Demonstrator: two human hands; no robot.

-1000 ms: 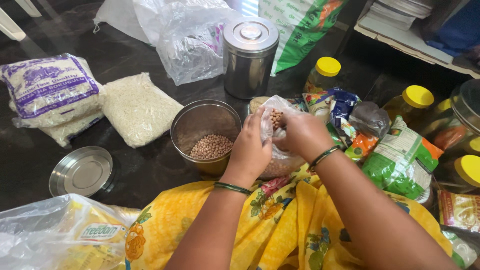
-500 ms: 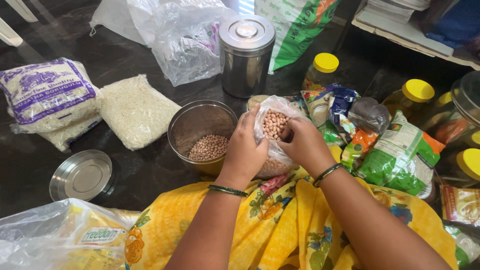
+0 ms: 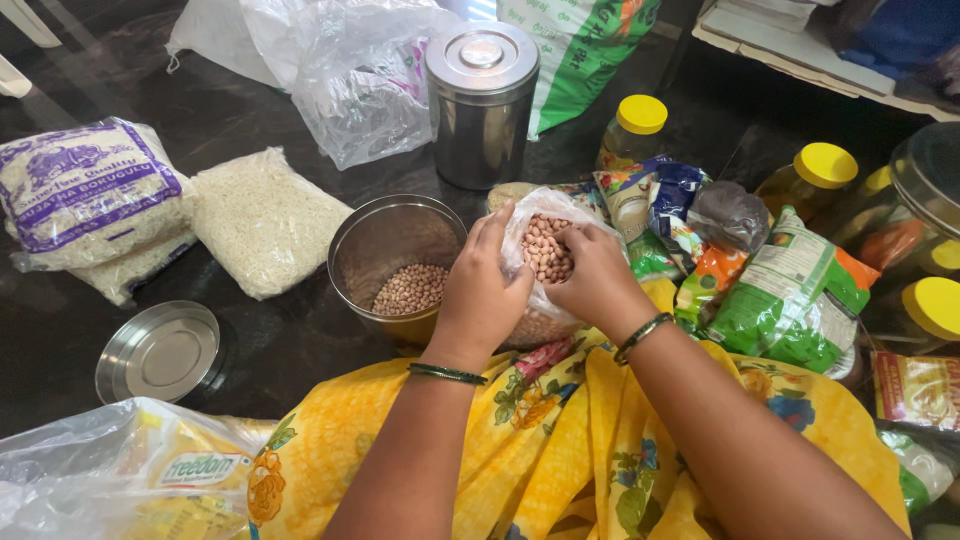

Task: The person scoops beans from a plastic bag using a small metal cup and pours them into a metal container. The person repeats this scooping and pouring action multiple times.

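A clear plastic bag of peanuts [image 3: 545, 250] stands in front of me, held between both hands. My left hand [image 3: 482, 295] grips the bag's left side and its open mouth. My right hand [image 3: 598, 283] grips the right side, fingers at the opening. Just left of the bag stands an open steel container [image 3: 395, 235] with a layer of peanuts at its bottom. Its round steel lid [image 3: 158, 350] lies on the dark floor further left.
A lidded steel canister [image 3: 482, 105] stands behind the open one. Two packets of white puffed rice [image 3: 265, 218] lie at left. Yellow-capped jars [image 3: 630, 130] and several colourful packets [image 3: 790, 295] crowd the right. Plastic bags lie at the back and the lower left.
Both hands have spread the bag's mouth wider, so the peanuts inside show more. The view has shifted slightly.
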